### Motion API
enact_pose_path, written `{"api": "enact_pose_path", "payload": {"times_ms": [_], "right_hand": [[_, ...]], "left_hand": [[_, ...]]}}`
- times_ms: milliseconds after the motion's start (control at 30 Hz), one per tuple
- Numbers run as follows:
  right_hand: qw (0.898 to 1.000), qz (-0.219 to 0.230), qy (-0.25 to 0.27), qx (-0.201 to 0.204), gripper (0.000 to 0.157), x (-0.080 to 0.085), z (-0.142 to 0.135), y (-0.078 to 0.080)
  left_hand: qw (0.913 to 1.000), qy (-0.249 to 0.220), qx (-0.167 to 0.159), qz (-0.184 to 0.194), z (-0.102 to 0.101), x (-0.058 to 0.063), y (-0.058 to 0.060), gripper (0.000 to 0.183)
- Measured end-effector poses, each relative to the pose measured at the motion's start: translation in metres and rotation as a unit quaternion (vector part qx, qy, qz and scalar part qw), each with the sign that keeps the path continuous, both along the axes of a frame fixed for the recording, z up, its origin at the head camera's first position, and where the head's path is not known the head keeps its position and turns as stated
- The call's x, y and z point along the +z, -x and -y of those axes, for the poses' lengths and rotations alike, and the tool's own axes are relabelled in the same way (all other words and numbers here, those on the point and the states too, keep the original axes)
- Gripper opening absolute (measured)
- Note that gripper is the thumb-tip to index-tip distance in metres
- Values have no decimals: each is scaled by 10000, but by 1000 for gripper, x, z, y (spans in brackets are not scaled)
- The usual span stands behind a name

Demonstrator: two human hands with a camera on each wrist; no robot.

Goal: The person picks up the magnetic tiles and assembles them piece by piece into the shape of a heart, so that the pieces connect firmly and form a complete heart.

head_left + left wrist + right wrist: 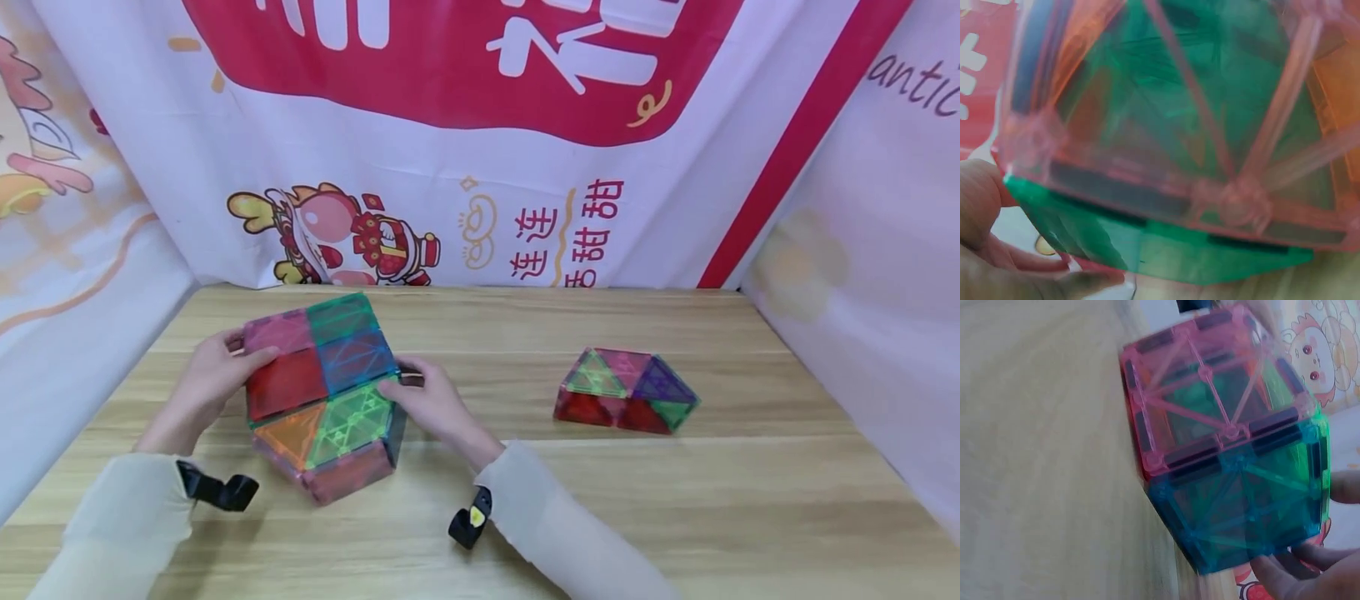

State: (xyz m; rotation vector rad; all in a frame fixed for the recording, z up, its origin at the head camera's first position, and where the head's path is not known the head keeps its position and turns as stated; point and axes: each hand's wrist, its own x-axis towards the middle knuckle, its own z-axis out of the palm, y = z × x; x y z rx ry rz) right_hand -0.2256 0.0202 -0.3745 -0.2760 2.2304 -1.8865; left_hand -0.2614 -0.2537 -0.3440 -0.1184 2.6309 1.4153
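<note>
Both hands grip a box-like structure of translucent magnetic tiles point(288, 383), one at each side. Its top carries pink, green, blue, red, orange and light green tiles, and pink tiles form its front wall. At its left edge, the left hand point(212, 377) lays its thumb over the top, with the fingers partly hidden at the side. On the right edge, the right hand point(437, 402) has its thumb on the light green tile and its fingers at the side. A blue wall point(1241, 506) and pink wall show in the right wrist view. Whether the structure touches the table cannot be told.
A smaller magnetic-tile structure point(626, 392) with green, pink, purple and red tiles stands on the wooden table point(712, 508), right of the hands. Printed cloth point(480, 208) hangs along the back, and further cloths border both sides.
</note>
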Motion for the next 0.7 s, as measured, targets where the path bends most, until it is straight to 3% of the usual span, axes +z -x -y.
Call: {"api": "enact_pose_path", "payload": {"times_ms": [167, 400, 567, 700], "right_hand": [[9990, -104, 95, -416, 45, 1, -4, -16], [9954, -211, 314, -883, 47, -2, -4, -36], [9932, -188, 573, -991, 56, -4, 3, -48], [9935, -236, 485, -1006, 63, -4, 8, -56]], "left_hand": [[9979, 22, -635, 125, -10, 4, 22, 82], [9869, 200, -1528, 473, -23, 13, 46, 79], [9745, 661, -2052, 623, -33, 25, 57, 73], [9653, 1149, -2227, 740, -42, 36, 62, 70]]}}
